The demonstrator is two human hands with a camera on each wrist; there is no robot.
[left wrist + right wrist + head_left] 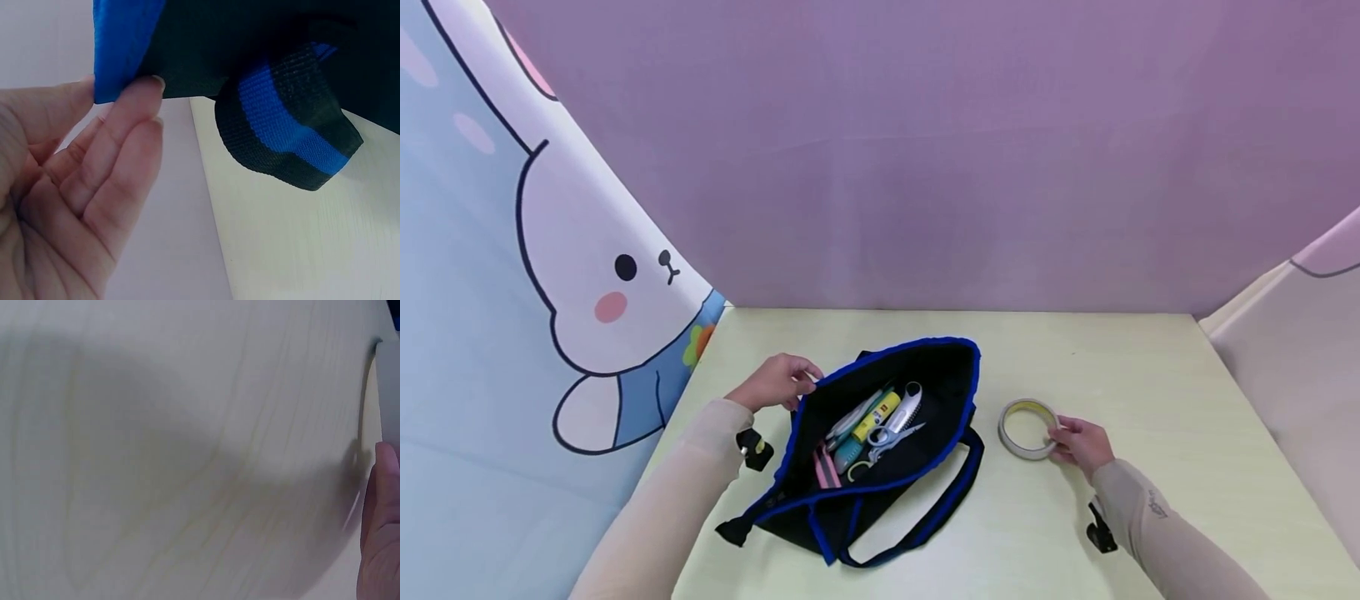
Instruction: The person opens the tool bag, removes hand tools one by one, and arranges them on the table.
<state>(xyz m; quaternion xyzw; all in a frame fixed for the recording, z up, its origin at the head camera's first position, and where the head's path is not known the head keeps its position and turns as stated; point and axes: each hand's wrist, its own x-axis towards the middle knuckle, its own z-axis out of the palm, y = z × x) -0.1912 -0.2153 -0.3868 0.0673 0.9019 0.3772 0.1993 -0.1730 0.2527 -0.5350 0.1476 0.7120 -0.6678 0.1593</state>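
- Table (1150, 375): pale top, bag at its near middle.
- Bag (940, 371): black, mouth gaping upward. Looks light and limp; wall likely folds if pushed. Best hold: blue-trimmed rim, or the strap (958, 496) looping out at 4 to 5 o'clock.
- Left hand (781, 383): at the bag's 10 o'clock, thumb and fingers pinching the rim.
- Right hand (1081, 446): at the tape roll's 3 o'clock, grasping the band between thumb and fingers.
- Tape roll (1027, 454): off the bag's 3 o'clock, apart from it. Probably light, stiff, hard to damage; outer face perhaps smooth, band edge a sure hold. Flat or lifted: cannot tell.
- Scissors (891, 440): inside the bag, likely rigid; take by the loops, 9 o'clock end.
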